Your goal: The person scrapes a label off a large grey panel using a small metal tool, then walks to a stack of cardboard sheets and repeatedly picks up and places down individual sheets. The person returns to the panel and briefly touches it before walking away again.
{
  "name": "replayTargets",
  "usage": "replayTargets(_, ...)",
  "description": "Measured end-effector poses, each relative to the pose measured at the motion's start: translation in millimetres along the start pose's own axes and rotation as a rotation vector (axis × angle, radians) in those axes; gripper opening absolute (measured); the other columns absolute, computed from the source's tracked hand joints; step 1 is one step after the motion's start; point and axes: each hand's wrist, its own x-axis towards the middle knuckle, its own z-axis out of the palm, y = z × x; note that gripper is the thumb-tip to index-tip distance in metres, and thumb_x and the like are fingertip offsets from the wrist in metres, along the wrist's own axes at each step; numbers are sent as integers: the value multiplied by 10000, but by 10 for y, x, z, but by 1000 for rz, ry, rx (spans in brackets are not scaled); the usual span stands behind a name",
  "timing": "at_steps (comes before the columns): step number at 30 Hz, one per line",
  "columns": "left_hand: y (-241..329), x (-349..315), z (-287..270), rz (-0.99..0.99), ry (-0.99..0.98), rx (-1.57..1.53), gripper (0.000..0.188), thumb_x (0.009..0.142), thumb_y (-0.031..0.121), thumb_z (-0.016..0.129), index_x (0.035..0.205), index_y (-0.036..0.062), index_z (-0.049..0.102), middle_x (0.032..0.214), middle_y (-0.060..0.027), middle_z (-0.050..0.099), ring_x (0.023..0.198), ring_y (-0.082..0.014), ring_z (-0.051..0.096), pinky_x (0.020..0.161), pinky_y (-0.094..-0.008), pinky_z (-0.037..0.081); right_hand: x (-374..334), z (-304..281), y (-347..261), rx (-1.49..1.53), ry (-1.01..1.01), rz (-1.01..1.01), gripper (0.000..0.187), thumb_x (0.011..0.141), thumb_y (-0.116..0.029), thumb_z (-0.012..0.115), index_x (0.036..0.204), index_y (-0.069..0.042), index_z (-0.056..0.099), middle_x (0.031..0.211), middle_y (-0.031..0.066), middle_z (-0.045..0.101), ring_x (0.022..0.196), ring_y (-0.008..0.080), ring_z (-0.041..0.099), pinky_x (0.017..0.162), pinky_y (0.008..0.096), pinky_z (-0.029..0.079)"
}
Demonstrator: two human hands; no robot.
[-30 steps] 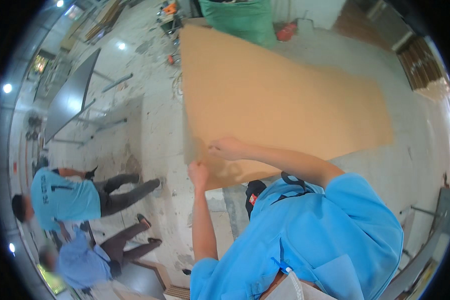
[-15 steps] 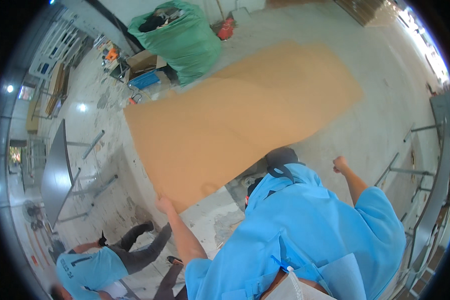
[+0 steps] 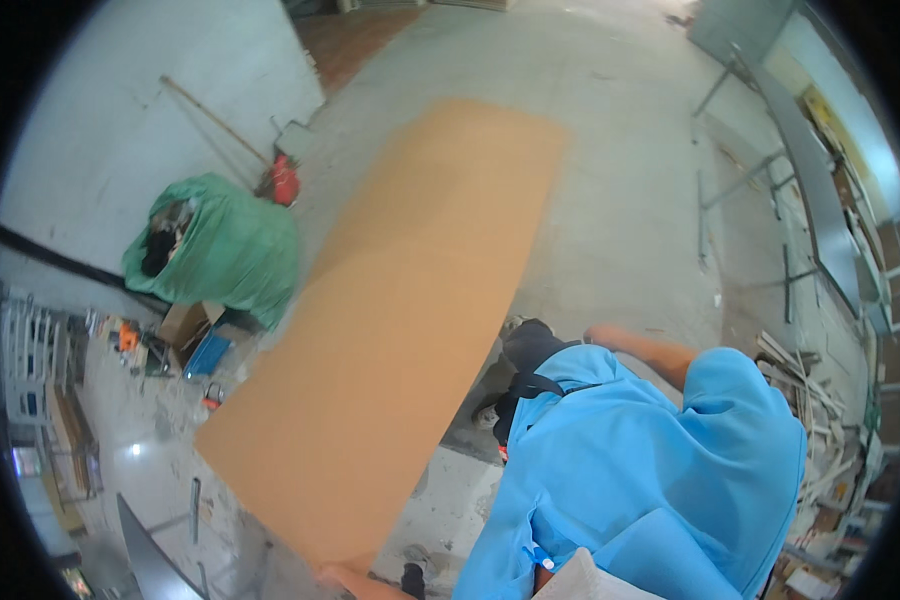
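OK, got big tan sheet (image 3: pixel 390 320) running diag from lower L up to top ctr, above/on grey floor (image 3: pixel 610 200), can't tell how much is touching. See slight bend along its length, far end soft/blurred. Got L hand (image 3: pixel 355 578) at bottom edge of view, gripping near corner of sheet; partly cut off, so can't see all fingers. Got R hand (image 3: pixel 602 335) off the sheet, to R of it, near dark legwear (image 3: pixel 535 345). Too blurred, can't tell open vs closed. See blue shirt (image 3: pixel 650 430) filling lower R.

L of sheet: see green bag (image 3: pixel 240 250), stuffed, w/ mixed stuff at its mouth. Past bag: red item (image 3: pixel 285 180) & long-handled broom (image 3: pixel 210 115) by pale wall (image 3: pixel 160 110). Below bag: cardboard box (image 3: pixel 182 330) next to blue bin (image 3: pixel 207 354). Far R: grey table (image 3: pixel 820 200) w/ metal legs, plus wood scraps (image 3: pixel 805 400) below.
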Motion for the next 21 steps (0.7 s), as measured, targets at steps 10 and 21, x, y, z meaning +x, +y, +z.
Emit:
replayTargets(10,812,-3711,1888,926,-579,164,418,926,300,657,1245,31,678,1169,-201,711,1036,-368,680,897,-465,537,-48,-734,617,645,-60,357,261,912,-208,616,997,16,719,806,144,736,674,227,730,601,366,602)
replayTargets(21,3494,-7994,2712,1011,-1748,47,416,1015,302,613,1335,36,608,1138,-88,713,1026,-202,662,937,-365,519,93,-1166,2545,627,149,190,305,873,-322,635,1041,-100,760,981,183,745,903,369,705,806,459,550)
